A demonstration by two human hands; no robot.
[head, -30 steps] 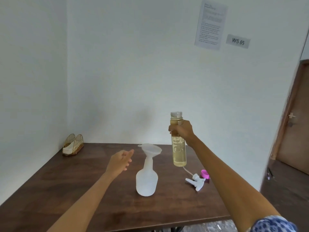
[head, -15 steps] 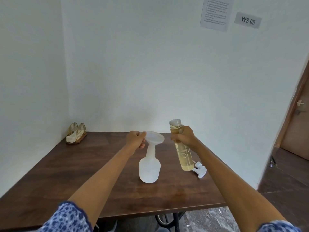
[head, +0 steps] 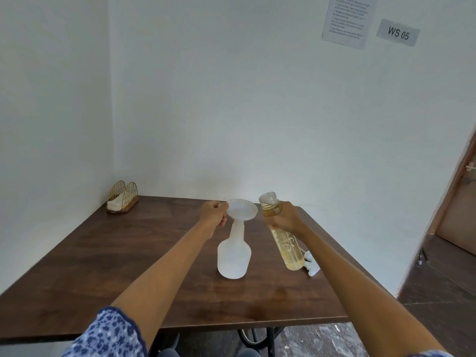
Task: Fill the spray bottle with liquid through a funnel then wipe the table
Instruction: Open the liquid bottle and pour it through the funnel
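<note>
A white translucent spray bottle [head: 234, 256] stands on the brown table [head: 128, 266] without its head. A white funnel [head: 242, 210] sits in its neck. My left hand [head: 214, 215] pinches the funnel's left rim. My right hand [head: 284, 219] grips a clear bottle of yellow liquid [head: 283, 238] near its open neck, tilted with the mouth leaning left toward the funnel, just right of it. The white spray head [head: 311, 265] lies on the table behind the bottle and my right forearm.
A gold wire napkin holder [head: 123, 200] with white napkins stands at the table's far left corner against the wall. The table's right edge drops to a dark floor, with a brown door [head: 461, 202] at the far right.
My left hand reached the funnel and took hold of its rim. My right hand lowered the liquid bottle and tilted its open mouth toward the funnel. The view dropped lower.
</note>
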